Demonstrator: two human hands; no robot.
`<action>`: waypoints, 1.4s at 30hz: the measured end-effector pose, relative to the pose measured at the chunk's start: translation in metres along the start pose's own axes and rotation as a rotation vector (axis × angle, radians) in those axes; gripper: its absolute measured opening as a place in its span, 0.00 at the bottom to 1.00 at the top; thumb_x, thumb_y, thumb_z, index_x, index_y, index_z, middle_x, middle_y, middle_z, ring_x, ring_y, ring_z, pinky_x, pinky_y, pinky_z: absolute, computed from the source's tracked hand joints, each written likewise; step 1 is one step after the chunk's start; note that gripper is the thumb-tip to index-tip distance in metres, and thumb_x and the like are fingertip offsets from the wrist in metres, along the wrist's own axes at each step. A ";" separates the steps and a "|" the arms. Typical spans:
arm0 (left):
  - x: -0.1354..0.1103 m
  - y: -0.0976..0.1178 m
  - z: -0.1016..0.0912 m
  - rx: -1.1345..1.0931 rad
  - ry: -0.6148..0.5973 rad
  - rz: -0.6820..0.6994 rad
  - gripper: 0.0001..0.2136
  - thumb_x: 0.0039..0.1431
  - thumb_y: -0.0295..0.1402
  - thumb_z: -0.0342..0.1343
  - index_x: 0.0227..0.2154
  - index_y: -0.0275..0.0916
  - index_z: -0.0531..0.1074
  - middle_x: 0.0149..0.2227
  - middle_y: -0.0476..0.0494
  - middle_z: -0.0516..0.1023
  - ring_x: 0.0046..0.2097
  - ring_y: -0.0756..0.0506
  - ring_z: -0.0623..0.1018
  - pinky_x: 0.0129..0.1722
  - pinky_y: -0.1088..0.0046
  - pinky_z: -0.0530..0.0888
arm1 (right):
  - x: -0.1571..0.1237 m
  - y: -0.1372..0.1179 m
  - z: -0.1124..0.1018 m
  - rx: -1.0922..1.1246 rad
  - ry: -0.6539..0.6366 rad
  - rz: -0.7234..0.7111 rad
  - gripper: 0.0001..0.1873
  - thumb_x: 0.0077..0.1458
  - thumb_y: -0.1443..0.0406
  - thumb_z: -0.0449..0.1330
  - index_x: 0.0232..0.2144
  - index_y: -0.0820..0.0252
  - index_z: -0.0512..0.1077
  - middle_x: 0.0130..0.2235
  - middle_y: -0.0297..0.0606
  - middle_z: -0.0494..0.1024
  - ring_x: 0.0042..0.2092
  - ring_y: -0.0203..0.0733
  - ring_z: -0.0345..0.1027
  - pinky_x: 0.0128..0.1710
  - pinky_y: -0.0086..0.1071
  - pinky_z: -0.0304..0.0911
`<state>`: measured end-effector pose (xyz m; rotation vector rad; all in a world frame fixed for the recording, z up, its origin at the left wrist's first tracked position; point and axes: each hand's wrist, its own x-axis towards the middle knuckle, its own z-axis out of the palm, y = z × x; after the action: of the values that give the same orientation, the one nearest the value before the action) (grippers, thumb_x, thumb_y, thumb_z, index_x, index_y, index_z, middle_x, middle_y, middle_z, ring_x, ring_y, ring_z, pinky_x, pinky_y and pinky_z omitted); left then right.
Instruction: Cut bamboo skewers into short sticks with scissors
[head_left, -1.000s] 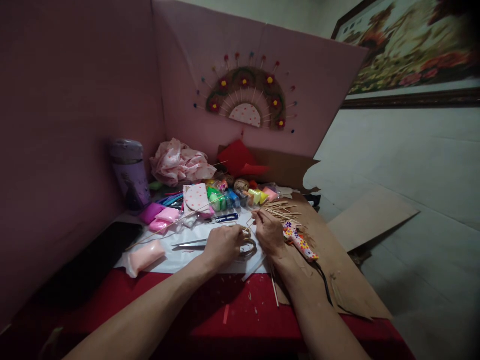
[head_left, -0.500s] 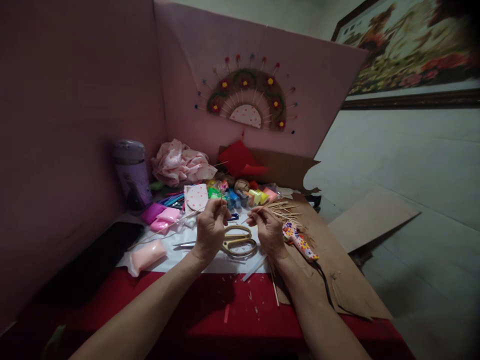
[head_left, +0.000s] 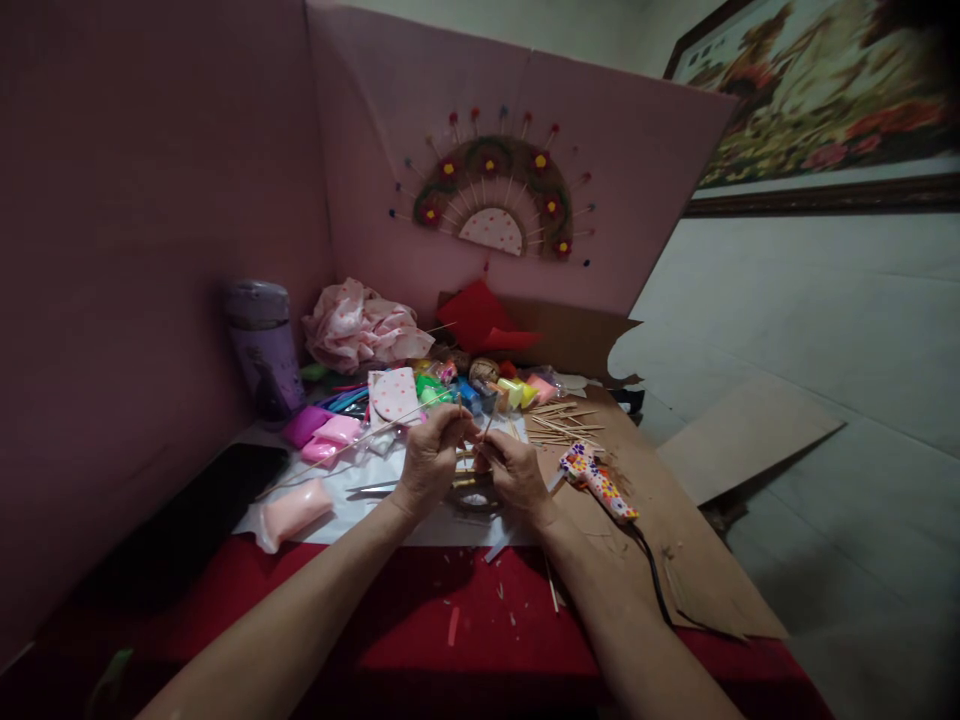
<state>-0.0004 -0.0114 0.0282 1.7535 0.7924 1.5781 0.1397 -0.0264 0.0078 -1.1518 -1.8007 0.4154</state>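
Note:
My left hand and my right hand meet above the white sheet, fingertips pinched together on a thin wooden stick that pokes up between them. Gold-handled scissors lie on the sheet right under both hands, mostly hidden. A heap of loose wooden sticks lies just beyond my right hand on the cardboard. A glue gun with a dotted pattern rests beside my right wrist.
Coloured clay packs, a polka-dot semicircle, pink clay bags, a purple bottle and crumpled pink cloth crowd the back. A pink board with a fan decoration stands behind. Brown cardboard covers the right.
My left hand rose from the scissors on the sheet, and both hands came together at the middle, closing on the stick.

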 end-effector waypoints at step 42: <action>0.026 0.009 -0.043 1.208 0.075 -0.284 0.13 0.60 0.34 0.42 0.37 0.42 0.72 0.33 0.39 0.77 0.35 0.42 0.74 0.29 0.71 0.60 | 0.002 -0.007 -0.024 -0.912 -0.004 0.383 0.16 0.55 0.56 0.54 0.28 0.57 0.77 0.29 0.47 0.79 0.32 0.48 0.73 0.26 0.32 0.56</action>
<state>-0.0409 0.0064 0.0539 2.1471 2.2202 0.9674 0.1562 -0.0328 0.0259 -2.1302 -1.7994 -0.2440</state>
